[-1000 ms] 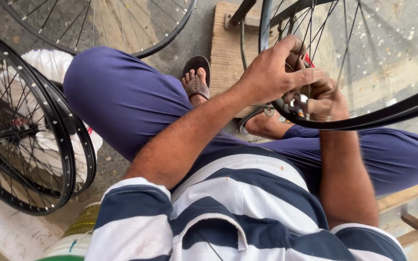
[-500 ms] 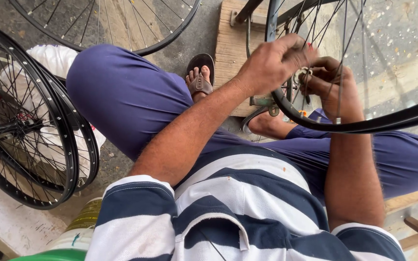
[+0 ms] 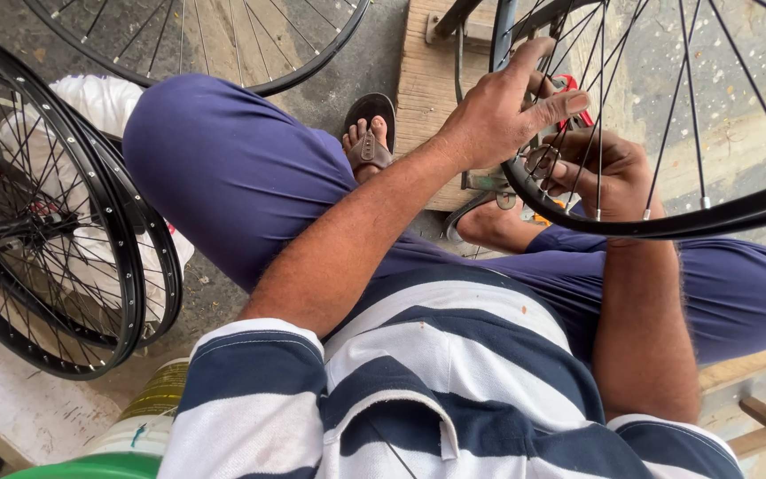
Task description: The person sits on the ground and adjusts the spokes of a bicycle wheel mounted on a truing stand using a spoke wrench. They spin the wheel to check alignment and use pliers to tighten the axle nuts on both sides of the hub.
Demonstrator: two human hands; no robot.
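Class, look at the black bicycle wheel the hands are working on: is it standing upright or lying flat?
Upright: the wheel stands on edge in a stand, with the left hand and right hand at its rim.

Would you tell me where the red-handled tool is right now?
In the head view, upper right, the red-handled tool sits among the spokes of the black wheel rim, just behind the left hand and above the right hand.

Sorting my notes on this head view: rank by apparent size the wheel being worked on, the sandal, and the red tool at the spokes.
1. Wheel, cut off by the frame, still largest.
2. Sandal.
3. Red tool, mostly hidden behind the left hand, so its size is unsure.
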